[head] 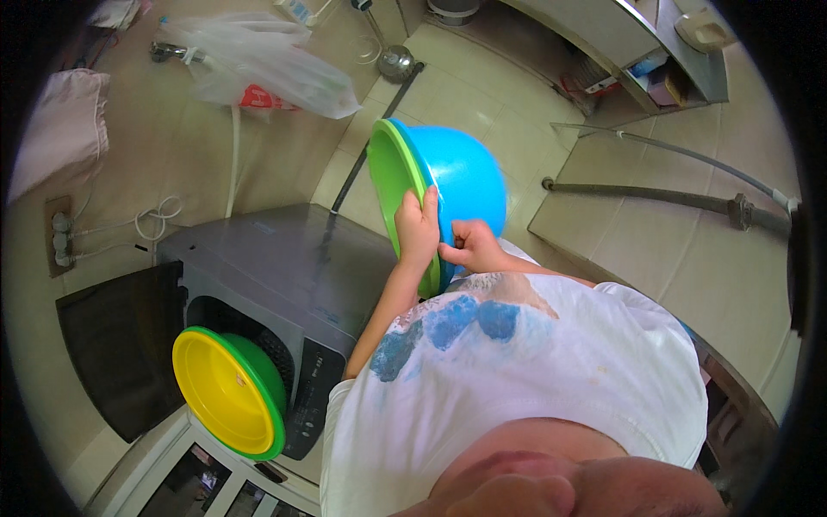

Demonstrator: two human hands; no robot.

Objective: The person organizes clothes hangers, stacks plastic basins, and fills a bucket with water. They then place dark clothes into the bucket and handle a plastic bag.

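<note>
A lime-green plastic basin [395, 174] is nested in a blue plastic basin [468, 174], both tipped on their side in front of my white shirt. My left hand [417, 226] grips the rims from the green side, its thumb lying along the edge. At the lower part of the blue rim is my right hand [475, 245], with curled fingers and its thumb against the edge. The lowest part of the basins is hidden behind my forearm and shirt.
On my left stands a grey appliance [291, 252] with its dark door [126, 349] open. A yellow basin [219, 394] nested in a green one [274, 375] rests at its opening. A plastic bag [271, 64] hangs on the wall; a drain hose [365, 152] crosses the tiled floor.
</note>
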